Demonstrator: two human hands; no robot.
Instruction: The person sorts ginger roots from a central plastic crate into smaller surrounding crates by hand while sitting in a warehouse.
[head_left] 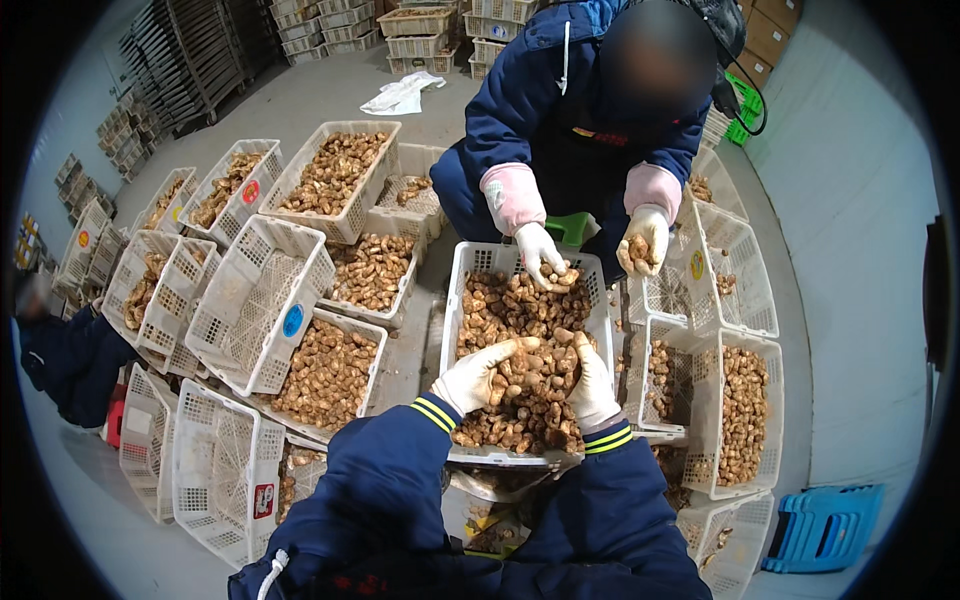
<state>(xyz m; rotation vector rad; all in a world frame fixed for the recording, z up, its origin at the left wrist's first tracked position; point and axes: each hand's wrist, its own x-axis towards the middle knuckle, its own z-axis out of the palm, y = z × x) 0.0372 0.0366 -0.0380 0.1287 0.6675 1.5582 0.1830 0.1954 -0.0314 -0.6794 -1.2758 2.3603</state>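
Note:
A white perforated crate [452, 318] full of small brown mushrooms [520, 306] stands in front of me. My left hand [476, 378], in a white glove, curves round a handful of mushrooms from the left. From the right, my right hand [593, 390], gloved too, presses against the same cluster [540, 372]. Both palms face each other above the heap, and some fingertips are hidden. Across the crate crouches a co-worker in dark blue; their one gloved hand [541, 256] reaches into the far end, and the other [645, 240] holds several mushrooms beside it.
Crates with mushrooms surround me, such as one on the left [325, 385] and one on the right [748, 420]. An empty-looking white crate [262, 300] rests tilted on others. Blue plastic stools [828, 528] lie by the right wall. Another person [65, 350] is at far left.

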